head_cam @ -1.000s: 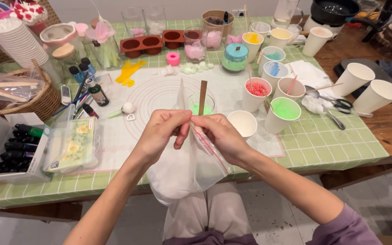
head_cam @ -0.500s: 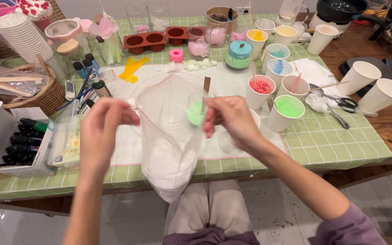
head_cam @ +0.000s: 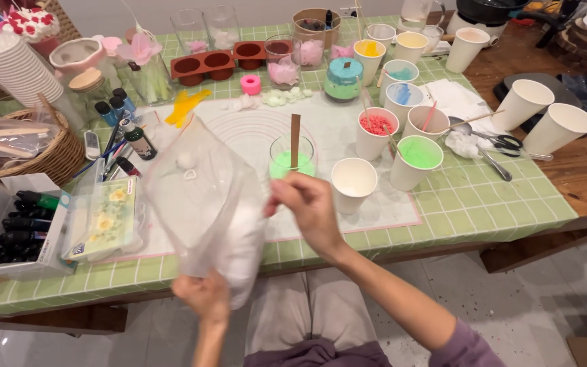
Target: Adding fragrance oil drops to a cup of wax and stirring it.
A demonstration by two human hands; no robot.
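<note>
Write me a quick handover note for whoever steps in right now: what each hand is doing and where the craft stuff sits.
Left hand: grips the bottom of a clear plastic bag, held up over the table's near edge; white material shows in the bag's lower part.
Right hand: beside the bag's right side, fingers bent; whether it pinches the bag cannot be told.
Behind the right hand: a glass of green material with a wooden stick standing in it, and an empty paper cup to its right, on the white mat.
Done: bag is lifted off the table.
Left: cannot tell from this view.
</note>
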